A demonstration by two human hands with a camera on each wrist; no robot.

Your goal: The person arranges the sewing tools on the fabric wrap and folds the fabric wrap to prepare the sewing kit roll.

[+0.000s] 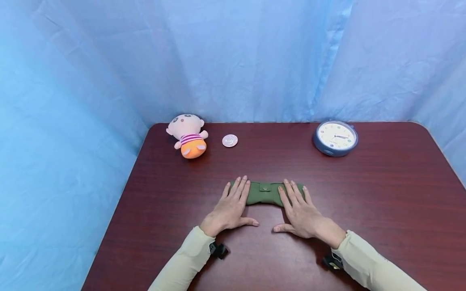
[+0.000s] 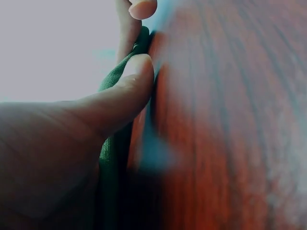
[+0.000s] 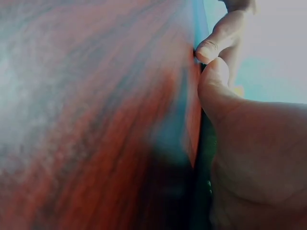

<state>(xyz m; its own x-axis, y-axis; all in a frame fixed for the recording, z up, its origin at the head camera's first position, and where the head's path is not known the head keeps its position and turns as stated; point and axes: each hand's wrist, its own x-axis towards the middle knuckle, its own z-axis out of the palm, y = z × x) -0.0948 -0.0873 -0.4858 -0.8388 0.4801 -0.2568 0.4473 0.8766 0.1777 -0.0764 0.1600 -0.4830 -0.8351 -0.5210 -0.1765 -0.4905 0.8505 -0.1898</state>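
A folded green cloth pouch [image 1: 265, 196] with a small snap tab at its top middle lies flat on the table in the head view. Straight fingers of my left hand [image 1: 231, 208] rest on its left end, the thumb stretched out toward the middle. On the right end lies my right hand [image 1: 300, 212], fingers spread and straight, its thumb pointing inward. In the left wrist view the green cloth [image 2: 111, 81] shows as a thin edge behind the left thumb. The right wrist view has the right hand [image 3: 259, 143] low over the tabletop, most of the pouch hidden behind it.
At the back left of the dark red wooden table [image 1: 382, 202] lies a plush doll [image 1: 189, 137] in a striped top. Beside it is a small round whitish disc [image 1: 229, 140]. A blue round clock [image 1: 335, 138] sits at the back right. Blue curtains [image 1: 247, 60] hang behind.
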